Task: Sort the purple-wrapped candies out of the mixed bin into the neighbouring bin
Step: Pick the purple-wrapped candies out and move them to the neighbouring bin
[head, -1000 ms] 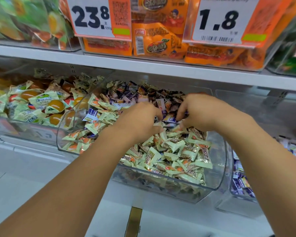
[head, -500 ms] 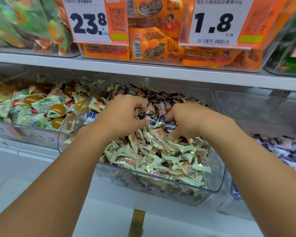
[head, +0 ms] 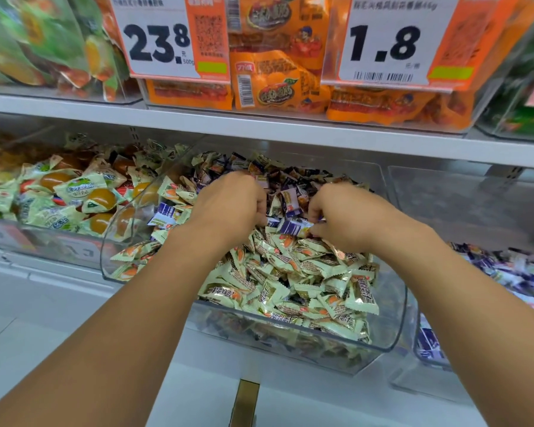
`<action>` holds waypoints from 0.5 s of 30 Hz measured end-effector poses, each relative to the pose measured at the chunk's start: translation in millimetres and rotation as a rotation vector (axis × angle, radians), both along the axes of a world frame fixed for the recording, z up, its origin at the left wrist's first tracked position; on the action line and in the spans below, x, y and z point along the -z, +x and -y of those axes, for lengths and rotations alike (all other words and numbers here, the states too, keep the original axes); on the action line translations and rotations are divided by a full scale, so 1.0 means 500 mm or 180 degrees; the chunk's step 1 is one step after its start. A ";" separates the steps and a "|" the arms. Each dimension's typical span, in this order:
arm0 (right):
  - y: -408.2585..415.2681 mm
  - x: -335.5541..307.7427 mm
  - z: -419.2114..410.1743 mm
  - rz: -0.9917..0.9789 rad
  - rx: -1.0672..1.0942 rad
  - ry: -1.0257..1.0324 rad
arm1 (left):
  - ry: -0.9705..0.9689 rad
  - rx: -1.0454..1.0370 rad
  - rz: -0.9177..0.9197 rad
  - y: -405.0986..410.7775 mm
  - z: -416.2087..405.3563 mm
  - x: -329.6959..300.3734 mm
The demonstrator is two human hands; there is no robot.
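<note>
Candy in a purple wrapper (head: 293,227) lies near the middle of the mixed bin (head: 395,328), on top of the pale green-wrapped sweets (head: 290,272). Your right hand (head: 349,217) pinches its 3 o'clock end with curled fingers. Your left hand (head: 228,204), at 9 o'clock from it, is curled down into the pile; what it grips, you cannot tell. More purple wrappers (head: 290,192) sit toward 12 o'clock in the same bin. The neighbouring bin (head: 426,349) at 3 o'clock holds purple candies (head: 506,272). At 9 o'clock another bin (head: 43,241) holds green packets with orange fruit. Above, at 12 o'clock, orange snack packs (head: 278,81) stand behind two price tags: "23.8" (head: 158,41) with "500g" beneath, and "1.8" (head: 386,41) over a barcode. The other print is too blurred to read.
</note>
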State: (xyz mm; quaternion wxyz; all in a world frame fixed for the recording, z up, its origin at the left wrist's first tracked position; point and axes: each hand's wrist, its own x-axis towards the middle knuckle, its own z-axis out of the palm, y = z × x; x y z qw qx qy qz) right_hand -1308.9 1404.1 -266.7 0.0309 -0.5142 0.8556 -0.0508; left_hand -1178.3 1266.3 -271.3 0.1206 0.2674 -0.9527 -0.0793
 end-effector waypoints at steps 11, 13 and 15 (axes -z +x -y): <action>0.017 -0.094 -0.130 0.0617 -0.0109 -0.0831 | 0.2017 0.0614 -0.0545 0.055 -0.061 -0.091; 0.021 -0.111 -0.191 0.0772 0.0079 -0.0980 | 0.2338 0.0767 -0.0646 0.042 -0.102 -0.084; 0.020 -0.129 -0.257 0.0919 0.0319 -0.1137 | 0.2235 0.0904 -0.0757 0.019 -0.154 -0.081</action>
